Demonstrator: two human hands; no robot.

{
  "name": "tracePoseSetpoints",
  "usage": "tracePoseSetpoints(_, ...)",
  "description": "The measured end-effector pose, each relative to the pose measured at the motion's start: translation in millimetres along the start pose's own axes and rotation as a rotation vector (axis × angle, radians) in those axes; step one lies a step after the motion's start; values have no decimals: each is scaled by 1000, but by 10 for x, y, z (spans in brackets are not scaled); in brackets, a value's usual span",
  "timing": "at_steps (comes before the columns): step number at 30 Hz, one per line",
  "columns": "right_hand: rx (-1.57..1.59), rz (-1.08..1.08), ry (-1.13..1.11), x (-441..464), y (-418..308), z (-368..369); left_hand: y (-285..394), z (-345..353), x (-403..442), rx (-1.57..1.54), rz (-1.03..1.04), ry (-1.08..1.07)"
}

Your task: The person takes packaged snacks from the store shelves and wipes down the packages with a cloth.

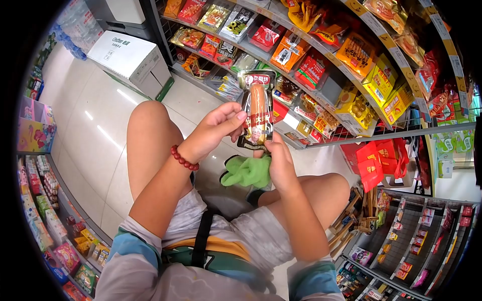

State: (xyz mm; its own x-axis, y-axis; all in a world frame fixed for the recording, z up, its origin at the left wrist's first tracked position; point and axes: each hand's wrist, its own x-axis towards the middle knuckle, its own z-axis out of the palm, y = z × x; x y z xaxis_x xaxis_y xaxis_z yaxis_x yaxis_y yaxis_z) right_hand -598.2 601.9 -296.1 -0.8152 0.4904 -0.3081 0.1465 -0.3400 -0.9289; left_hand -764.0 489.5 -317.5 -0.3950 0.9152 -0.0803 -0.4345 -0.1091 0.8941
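A packaged sausage (258,103) in a clear pouch with black, gold and red print is held up in front of me, roughly upright. My left hand (221,125) pinches its left edge, thumb on the front; a red bead bracelet circles that wrist. On the lower right corner of the pouch, my right hand (280,160) grips with thumb and fingers. Below the pouch, close to my right hand, is a fuzzy green cloth or glove (246,171) with dark edging. My knees are bent wide to either side.
Ahead, a curved shelf (241,37) carries many snack packets, with yellow boxes (380,80) toward the right. A white carton (131,62) stands on the tiled floor at upper left. Red bags (384,159) hang at right, above another rack (411,241). More shelving (50,215) lines the left.
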Motion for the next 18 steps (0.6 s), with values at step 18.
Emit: tracePoseSetpoints(18,8,48,57,91,-26,-66,-9,-73,-2,30,-99,-102)
